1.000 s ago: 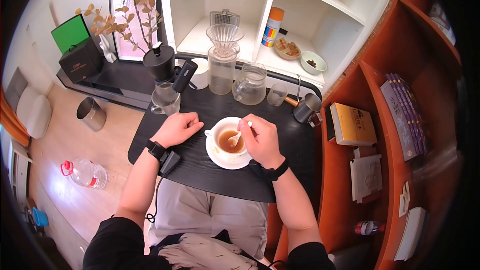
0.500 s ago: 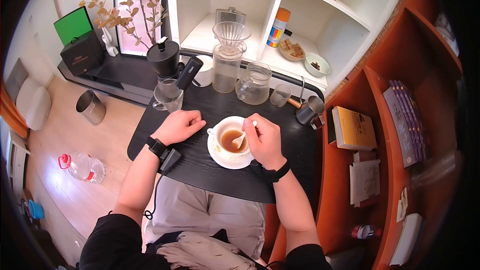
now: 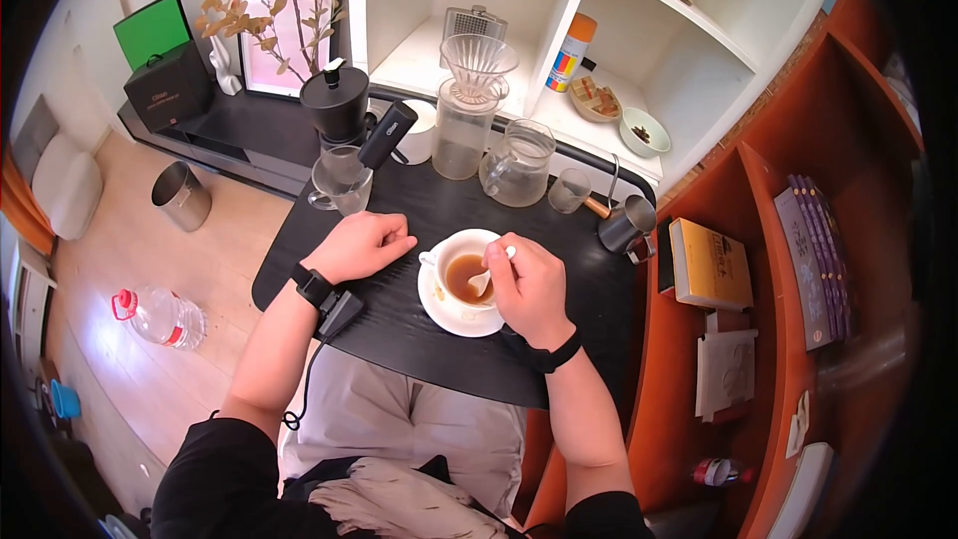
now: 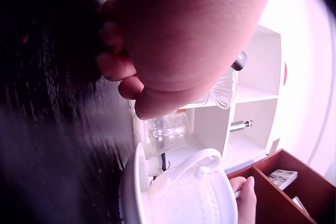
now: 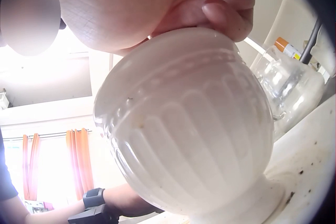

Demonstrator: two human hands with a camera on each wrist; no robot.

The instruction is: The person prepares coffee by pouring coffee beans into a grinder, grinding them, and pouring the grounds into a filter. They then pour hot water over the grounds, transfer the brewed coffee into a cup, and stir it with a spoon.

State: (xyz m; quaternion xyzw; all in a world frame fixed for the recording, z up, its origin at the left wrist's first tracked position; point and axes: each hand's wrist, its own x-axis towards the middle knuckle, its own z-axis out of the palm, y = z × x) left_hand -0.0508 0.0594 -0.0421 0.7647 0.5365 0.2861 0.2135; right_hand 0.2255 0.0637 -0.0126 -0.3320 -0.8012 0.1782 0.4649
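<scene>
A white cup [image 3: 461, 301] of brown liquid stands on a white saucer [image 3: 436, 313] on the black table, its handle toward the left. My right hand [image 3: 532, 284] pinches a white spoon [image 3: 480, 283], whose bowl dips into the liquid. In the right wrist view the fluted side of the cup hides most of the spoon, and the hand lies right at the rim. My left hand [image 3: 359, 246] rests on the table left of the cup. In the left wrist view its fingers [image 4: 116, 67] hang loosely curled with nothing in them.
Along the table's back stand a coffee grinder [image 3: 335, 103], a glass mug [image 3: 342, 185], a dripper on a glass container [image 3: 462, 135], a glass server [image 3: 518, 168], a small glass [image 3: 570, 192] and a metal pitcher [image 3: 627, 227]. A wooden bookshelf [image 3: 667, 379] borders the right side.
The spoon has shifted slightly to the right inside the cup, still in my right hand. My left hand stays on the table. The head view has turned a little.
</scene>
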